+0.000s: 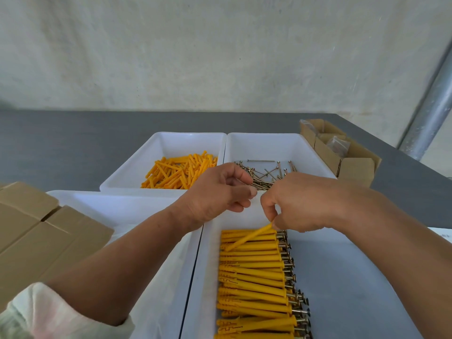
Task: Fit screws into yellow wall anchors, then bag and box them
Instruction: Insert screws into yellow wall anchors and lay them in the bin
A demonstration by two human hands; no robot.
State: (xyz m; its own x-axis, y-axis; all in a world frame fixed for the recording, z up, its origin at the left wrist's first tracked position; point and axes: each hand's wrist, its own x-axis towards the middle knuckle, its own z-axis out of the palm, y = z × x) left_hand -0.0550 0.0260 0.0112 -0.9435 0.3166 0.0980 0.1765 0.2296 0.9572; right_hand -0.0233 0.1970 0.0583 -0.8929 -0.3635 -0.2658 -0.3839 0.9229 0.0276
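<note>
Yellow plastic wall anchor (249, 237), tilted, its lower tip resting on the row of assembled yellow anchors with metal screws (254, 277) at the far end of the near-right white plastic tray (342, 277). The right hand (300, 204) pinches its upper end between thumb and fingertips. The left hand (215, 192) hovers just beside, fingers curled inward; whether it holds anything cannot be told. Toward the grey table's (61, 143) far edge: loose yellow anchors (181, 172), loose metal screws (264, 174).

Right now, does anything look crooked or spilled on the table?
One yellow anchor lies slanted across the neat row of filled anchors in the near tray; the others all lie side by side. The right hand pinches its upper end, so it seems to be mid-placement. Nothing looks spilled onto the table.
</note>
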